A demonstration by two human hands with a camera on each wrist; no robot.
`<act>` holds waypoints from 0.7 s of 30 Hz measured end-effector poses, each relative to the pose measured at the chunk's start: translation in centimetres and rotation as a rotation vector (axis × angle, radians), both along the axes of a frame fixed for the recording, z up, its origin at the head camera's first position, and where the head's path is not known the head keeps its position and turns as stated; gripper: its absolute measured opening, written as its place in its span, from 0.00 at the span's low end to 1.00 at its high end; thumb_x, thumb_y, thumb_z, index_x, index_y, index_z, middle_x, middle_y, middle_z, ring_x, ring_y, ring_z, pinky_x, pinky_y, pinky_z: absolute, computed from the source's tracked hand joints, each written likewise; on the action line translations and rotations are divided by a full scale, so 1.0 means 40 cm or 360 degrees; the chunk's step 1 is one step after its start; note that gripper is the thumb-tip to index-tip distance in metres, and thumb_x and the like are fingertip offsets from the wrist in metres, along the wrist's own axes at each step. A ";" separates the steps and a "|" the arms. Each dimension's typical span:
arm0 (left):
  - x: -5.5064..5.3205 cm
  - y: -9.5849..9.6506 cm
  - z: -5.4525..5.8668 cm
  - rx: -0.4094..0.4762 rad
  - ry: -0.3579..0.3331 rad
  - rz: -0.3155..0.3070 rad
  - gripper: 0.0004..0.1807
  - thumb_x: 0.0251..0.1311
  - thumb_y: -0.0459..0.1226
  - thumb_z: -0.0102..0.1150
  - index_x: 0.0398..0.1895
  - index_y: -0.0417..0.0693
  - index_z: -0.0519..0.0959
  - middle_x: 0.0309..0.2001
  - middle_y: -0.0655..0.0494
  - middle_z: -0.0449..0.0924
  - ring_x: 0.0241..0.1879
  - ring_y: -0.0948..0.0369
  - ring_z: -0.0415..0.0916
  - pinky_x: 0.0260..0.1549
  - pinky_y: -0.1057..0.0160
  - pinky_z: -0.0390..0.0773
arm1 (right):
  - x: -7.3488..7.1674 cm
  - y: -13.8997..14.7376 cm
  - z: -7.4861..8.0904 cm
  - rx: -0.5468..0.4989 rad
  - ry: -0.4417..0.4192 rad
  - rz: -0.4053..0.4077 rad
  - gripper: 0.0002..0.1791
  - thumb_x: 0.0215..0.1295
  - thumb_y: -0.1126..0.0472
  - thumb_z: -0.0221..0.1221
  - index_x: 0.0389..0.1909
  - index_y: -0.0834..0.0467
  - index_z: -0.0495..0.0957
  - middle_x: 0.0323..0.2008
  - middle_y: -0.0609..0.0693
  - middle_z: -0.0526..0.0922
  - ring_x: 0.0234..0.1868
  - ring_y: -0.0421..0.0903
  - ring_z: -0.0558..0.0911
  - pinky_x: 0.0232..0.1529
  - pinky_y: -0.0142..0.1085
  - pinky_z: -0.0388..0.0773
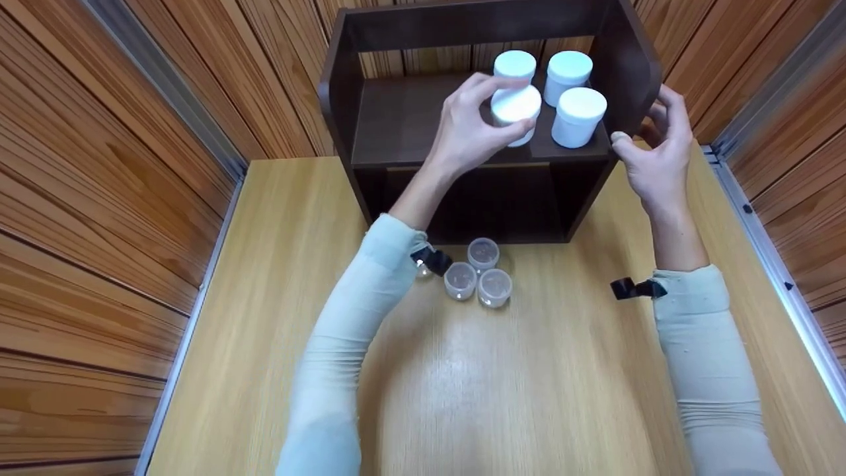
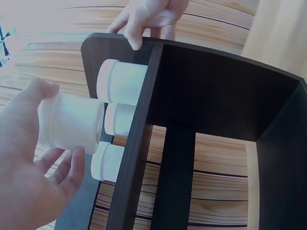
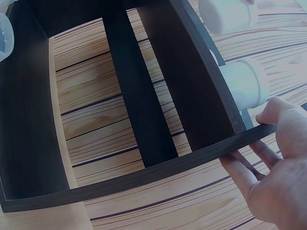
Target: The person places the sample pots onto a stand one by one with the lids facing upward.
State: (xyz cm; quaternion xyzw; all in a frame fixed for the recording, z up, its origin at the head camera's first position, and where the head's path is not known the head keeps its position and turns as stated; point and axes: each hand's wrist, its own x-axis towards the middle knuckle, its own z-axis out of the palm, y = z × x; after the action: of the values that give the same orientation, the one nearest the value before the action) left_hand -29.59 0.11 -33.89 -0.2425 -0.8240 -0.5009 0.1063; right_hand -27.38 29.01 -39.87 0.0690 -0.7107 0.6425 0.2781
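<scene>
My left hand (image 1: 466, 129) holds a white lidded jar (image 1: 517, 109) between thumb and fingers, above the front of the upper shelf (image 1: 403, 125) of a dark brown rack. In the left wrist view the held jar (image 2: 72, 122) overlaps the others on that shelf. Three similar white jars stand upright toward the right end: a back-left jar (image 1: 514, 63), a back-right jar (image 1: 568, 73) and a front-right jar (image 1: 578, 122). My right hand (image 1: 664, 162) grips the front edge of the rack's right side panel (image 3: 201, 155), thumb on one face and fingers on the other.
Several small clear plastic cups (image 1: 494, 287) stand on the wooden table (image 1: 542, 396) before the rack, one partly hidden by my left wrist. Below the upper shelf is an open compartment (image 1: 492, 205). Wood-panelled walls (image 1: 99, 198) enclose the table at left, back and right.
</scene>
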 end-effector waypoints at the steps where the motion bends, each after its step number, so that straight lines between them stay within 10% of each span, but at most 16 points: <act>1: -0.004 0.005 0.001 0.0006 0.0006 0.0009 0.28 0.65 0.45 0.81 0.68 0.53 0.88 0.62 0.49 0.85 0.60 0.61 0.80 0.61 0.66 0.82 | 0.000 0.000 0.000 -0.0004 0.0001 -0.0002 0.34 0.66 0.72 0.64 0.73 0.52 0.79 0.62 0.45 0.84 0.62 0.47 0.82 0.63 0.38 0.76; 21: -0.068 0.054 -0.034 -0.0083 -0.0139 0.0108 0.29 0.68 0.49 0.78 0.71 0.59 0.87 0.66 0.53 0.84 0.64 0.63 0.79 0.61 0.72 0.75 | 0.006 0.012 0.001 0.0043 -0.0047 -0.0037 0.34 0.69 0.70 0.65 0.75 0.50 0.78 0.64 0.44 0.83 0.64 0.47 0.81 0.65 0.38 0.78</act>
State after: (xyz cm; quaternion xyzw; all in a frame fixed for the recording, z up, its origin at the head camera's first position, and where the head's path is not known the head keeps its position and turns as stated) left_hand -32.33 2.26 -35.24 -0.1950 -0.8484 -0.4855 0.0810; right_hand -27.14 29.48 -39.83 0.0549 -0.7241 0.6304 0.2742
